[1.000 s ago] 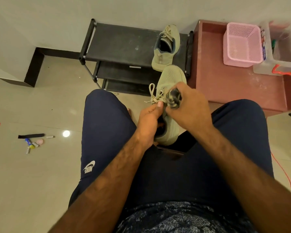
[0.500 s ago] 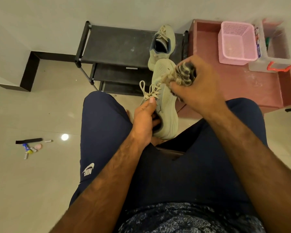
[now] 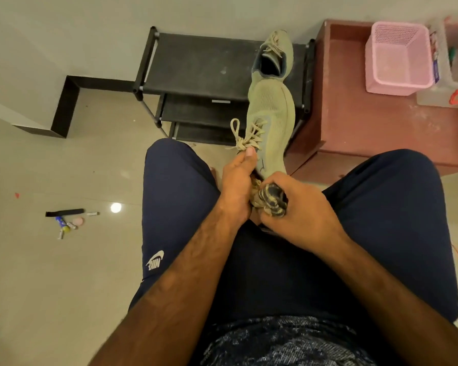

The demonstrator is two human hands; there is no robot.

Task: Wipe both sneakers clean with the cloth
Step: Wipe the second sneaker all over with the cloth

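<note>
A pale green sneaker (image 3: 271,120) points away from me between my knees. My left hand (image 3: 237,186) grips it at the collar, thumb up by the laces. My right hand (image 3: 296,207) holds a bunched striped cloth (image 3: 271,202) pressed at the sneaker's heel end, which the hands hide. The second pale green sneaker (image 3: 274,55) stands on the top shelf of the black shoe rack (image 3: 196,64), toe toward the wall.
A reddish low table (image 3: 354,122) stands right of the rack, carrying a pink basket (image 3: 397,59) and a clear box (image 3: 450,75). Small items, among them a black strip and a pink eraser-like piece (image 3: 66,220), lie on the tiled floor at left.
My right hand with the cloth has drawn back from the sneaker's toe down to its heel end. The left hand keeps its grip on the sneaker.
</note>
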